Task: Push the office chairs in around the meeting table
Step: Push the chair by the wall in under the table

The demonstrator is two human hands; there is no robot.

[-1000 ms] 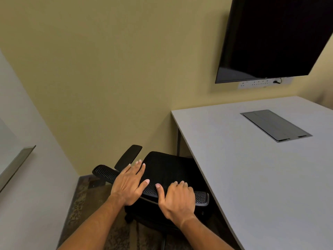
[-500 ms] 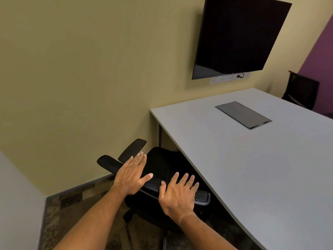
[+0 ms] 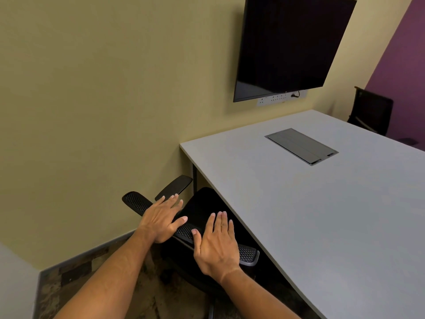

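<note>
Palms lie flat on the top edge of the mesh backrest (image 3: pixel 184 229) of the near office chair (image 3: pixel 202 208), low in the middle of the frame. The left hand (image 3: pixel 162 221) has its fingers spread and straight, thumb out to the right; the right hand (image 3: pixel 217 242) is just beside it, fingers together and straight. Neither grip closes around anything; both only press on the rim. The chair stands at the left end of the long side of the grey counter (image 3: pixel 310 215), and its seat is already partly under the counter edge. One armrest (image 3: pixel 174 187) points up toward the yellow wall (image 3: pixel 103 100), close to the counter leg (image 3: pixel 195 178).

To finish this step well, I think the push should go straight toward the counter, with equal force from both palms, so the chair does not turn on its wheels. The armrest looks to be near the counter's height, so it could catch the edge; a slow push is safer. The wall on the left is near too, so there is little room to swing.

A second chair (image 3: pixel 372 111) stands at the far right before the purple wall, a little apart from the counter, and probably needs pushing in afterwards. A dark screen (image 3: pixel 292 44) hangs on the wall, upper right.
</note>
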